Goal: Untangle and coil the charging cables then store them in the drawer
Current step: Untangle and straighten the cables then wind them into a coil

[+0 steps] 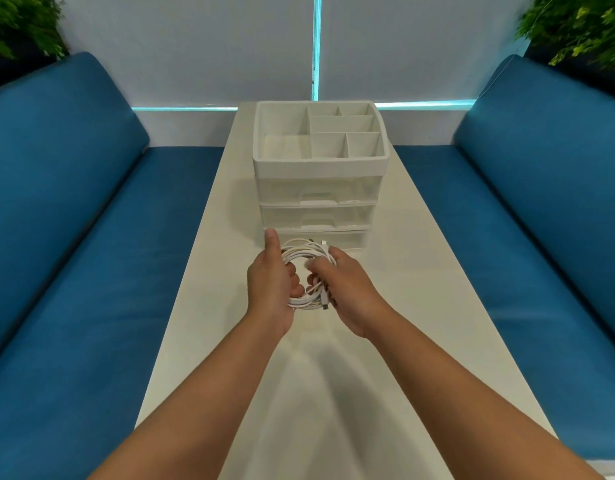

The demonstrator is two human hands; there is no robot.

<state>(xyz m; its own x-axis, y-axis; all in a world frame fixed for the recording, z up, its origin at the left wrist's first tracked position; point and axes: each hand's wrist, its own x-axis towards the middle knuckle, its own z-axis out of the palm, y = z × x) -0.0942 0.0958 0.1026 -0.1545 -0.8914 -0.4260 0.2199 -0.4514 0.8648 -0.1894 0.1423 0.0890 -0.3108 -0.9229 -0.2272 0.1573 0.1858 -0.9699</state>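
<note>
A coil of white charging cables [304, 252] hangs between both hands above the white table [403, 306], just in front of the drawer unit. My left hand [273, 284] grips the coil's left side, thumb raised. My right hand [344, 282] grips the right side, with a connector end [324, 305] poking out below the fingers. The white plastic drawer unit [320, 188] stands at the table's far end with three clear-fronted drawers, all closed, and a divided tray on top [282, 123]. The bottom drawer [347, 239] sits right behind the coil.
Blue cushioned benches [74, 237] [541, 220] run along both sides of the narrow table. A white wall with a glowing cyan strip [316, 46] stands behind. Green plants [18, 26] [583, 26] fill both upper corners.
</note>
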